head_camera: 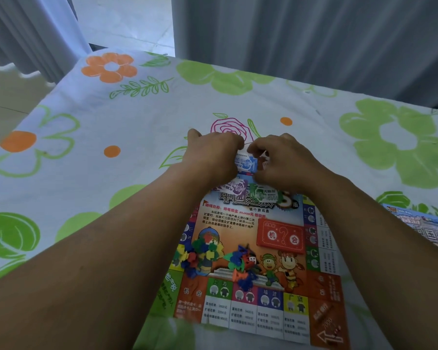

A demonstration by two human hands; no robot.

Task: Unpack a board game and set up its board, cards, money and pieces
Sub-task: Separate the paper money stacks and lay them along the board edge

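Board (238,218) lies flat on the flowered cloth (111,117), printed side up. Both hands work at its far edge. Left hand (213,152) is seen from the back, fingers curled down round the left end of the blue notes (247,164); fingertips are hidden behind the knuckles. Right hand (283,160) has fingers bent and thumb tucked in, pinching the right end of the same notes. Whether it is one note or a thin bundle, cannot tell. A purple note (238,185) and a green note (262,194) lie just below on the board's title, overlapping each other. The red card deck (281,236) sits on its printed slot. Two heaps of coloured plastic pieces (200,251) (243,261) rest mid-board, unsorted. Box lid (420,223) is at the right edge, partly cut off. Judgement: the step is sorting money by colour. To do it well, keep the left hand steady as the anchor and peel with the right thumb, one colour at a time. Lay each stack side by side, square and not overlapping, clear of the property squares. Thin paper slides and sticks together, so fan it before pulling.
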